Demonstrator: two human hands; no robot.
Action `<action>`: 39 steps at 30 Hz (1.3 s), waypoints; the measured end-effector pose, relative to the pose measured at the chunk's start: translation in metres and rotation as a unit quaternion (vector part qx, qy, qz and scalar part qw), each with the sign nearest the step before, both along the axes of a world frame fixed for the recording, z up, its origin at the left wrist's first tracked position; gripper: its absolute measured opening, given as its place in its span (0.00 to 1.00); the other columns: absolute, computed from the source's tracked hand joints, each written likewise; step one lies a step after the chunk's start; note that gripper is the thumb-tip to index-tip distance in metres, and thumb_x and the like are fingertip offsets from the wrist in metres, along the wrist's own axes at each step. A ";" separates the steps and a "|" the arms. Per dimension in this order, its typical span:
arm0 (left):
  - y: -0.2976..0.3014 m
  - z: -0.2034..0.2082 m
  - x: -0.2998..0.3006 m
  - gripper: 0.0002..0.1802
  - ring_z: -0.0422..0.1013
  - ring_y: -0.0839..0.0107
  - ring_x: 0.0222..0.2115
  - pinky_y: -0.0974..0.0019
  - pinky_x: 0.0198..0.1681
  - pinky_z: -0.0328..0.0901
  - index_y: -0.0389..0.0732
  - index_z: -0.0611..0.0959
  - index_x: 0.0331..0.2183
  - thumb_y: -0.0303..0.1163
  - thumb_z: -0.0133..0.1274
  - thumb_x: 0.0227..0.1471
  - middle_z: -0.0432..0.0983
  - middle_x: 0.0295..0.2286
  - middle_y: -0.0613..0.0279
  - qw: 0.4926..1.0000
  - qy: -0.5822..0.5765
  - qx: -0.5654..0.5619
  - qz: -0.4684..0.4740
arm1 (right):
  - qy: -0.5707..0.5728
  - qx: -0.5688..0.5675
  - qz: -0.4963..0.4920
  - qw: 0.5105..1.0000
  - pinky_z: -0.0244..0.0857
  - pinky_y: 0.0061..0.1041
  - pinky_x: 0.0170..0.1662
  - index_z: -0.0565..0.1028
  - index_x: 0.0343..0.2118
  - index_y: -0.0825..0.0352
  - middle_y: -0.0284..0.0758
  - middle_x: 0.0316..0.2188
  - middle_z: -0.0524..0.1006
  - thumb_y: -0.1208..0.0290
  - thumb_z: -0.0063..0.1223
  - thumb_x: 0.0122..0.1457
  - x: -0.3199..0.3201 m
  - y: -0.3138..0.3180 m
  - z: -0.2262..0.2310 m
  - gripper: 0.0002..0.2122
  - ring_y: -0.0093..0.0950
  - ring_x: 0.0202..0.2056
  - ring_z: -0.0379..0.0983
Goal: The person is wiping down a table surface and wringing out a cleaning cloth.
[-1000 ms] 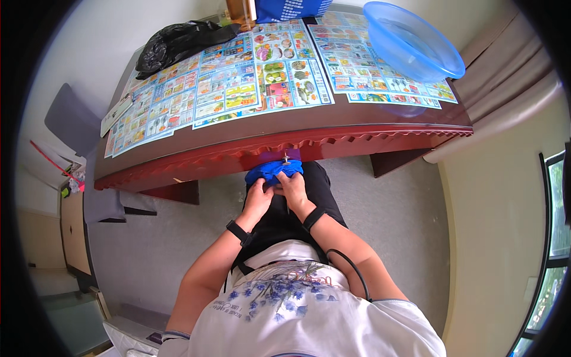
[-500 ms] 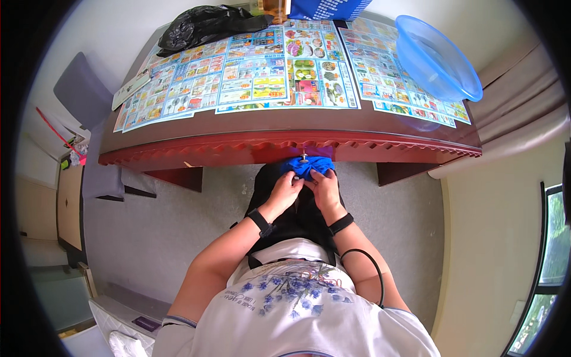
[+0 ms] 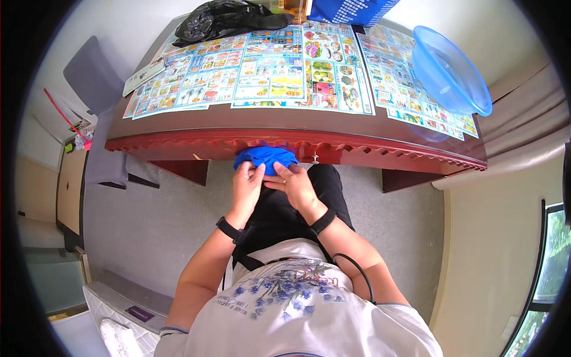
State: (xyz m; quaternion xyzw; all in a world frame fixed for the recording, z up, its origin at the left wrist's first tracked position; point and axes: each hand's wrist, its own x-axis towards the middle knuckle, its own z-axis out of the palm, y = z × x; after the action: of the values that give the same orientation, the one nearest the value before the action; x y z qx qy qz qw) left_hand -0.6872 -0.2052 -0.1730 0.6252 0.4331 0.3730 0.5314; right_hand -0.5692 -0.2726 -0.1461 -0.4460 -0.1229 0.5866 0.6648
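A bunched blue cloth is against the dark red front of the desk, just left of a small metal drawer knob. On its left lower edge, my left hand grips the cloth with thumb and fingers. My right hand pinches its right lower edge, some fingers stretching left beneath it toward the other hand. Both hands are above my lap, in front of my dark trousers. Folds of cloth hide some fingertips.
Printed flyers cover much of the dark desk. A black plastic bag lies at its back left, a blue bag stands at the back, and a blue translucent basin tilts at the right. A grey chair is left.
Both hands and the blue cloth have shifted left, from below the drawer knob to its left side. The cloth is raised and spread wider against the desk front. The view has shifted slightly.
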 end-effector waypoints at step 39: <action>0.044 0.014 -0.060 0.14 0.71 0.73 0.31 0.69 0.34 0.67 0.33 0.71 0.38 0.27 0.55 0.50 0.71 0.34 0.58 0.972 -0.138 0.050 0.182 | -0.217 0.054 0.152 0.963 0.70 0.31 0.41 0.61 0.47 0.74 0.42 0.42 0.70 0.64 0.48 0.60 -0.062 0.053 0.033 0.20 0.36 0.40 0.74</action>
State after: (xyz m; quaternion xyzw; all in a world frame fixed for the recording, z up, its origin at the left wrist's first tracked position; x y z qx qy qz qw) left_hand -0.7467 -0.1615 -0.1591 0.5046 0.4425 0.5673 0.4772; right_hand -0.6312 -0.2196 -0.1135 -0.5017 -0.3619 0.5622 0.5488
